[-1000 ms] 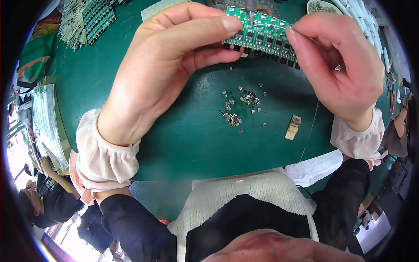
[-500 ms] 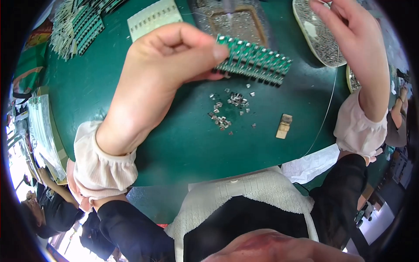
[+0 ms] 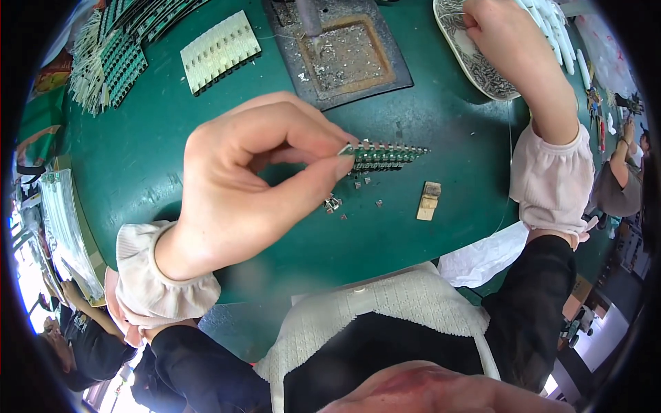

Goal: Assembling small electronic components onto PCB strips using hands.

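Note:
My left hand pinches a green circuit board panel by its left end, between thumb and fingers. The panel is held nearly edge-on above the table, with rows of small metal parts along it. Under and beside it lie small loose metal clips, partly hidden by the panel and hand. My right hand is over a pale oval tray of small metal pins, its fingers curled closed; what they hold, if anything, is too small to make out.
A soldering stand with a recessed tray stands at the back middle. Left of it lies a pale board panel; stacked green boards fill the far left. A small wooden block lies right of centre. White tubes lie at far right.
The left hand has lowered the panel toward me and turned it more edge-on. The right hand has shifted left, its fingers now curled over the tray. The head view has shifted slightly.

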A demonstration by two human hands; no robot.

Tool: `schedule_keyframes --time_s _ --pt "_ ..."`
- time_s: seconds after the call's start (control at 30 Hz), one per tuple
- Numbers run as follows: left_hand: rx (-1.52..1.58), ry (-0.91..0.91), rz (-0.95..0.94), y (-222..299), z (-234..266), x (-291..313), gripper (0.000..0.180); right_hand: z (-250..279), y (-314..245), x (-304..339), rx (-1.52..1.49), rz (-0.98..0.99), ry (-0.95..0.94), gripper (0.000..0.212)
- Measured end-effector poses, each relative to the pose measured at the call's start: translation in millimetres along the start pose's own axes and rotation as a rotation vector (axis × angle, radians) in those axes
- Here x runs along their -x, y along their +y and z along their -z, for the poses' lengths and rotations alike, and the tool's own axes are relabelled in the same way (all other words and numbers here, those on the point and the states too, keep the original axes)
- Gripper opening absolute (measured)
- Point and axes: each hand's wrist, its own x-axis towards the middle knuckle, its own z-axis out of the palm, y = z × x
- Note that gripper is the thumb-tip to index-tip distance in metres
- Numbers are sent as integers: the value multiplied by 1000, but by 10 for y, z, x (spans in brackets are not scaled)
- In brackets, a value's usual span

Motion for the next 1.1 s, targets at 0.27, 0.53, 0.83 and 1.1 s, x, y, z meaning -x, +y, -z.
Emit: schedule_keyframes --time_s 0.27,0.53,0.83,1.1 --pt "-687 -97 -412 147 189 -60 25 395 -264 -51 -219 -4 60 13" --pt "-817 -37 -721 -53 226 -107 31 320 -531 -24 -1260 117 -333 12" --pt "-859 -116 -823 -49 197 -82 36 616 -528 22 -750 26 -185 9" --pt "-903 -142 -835 -62 148 -41 36 355 -97 -110 -301 -45 135 10"
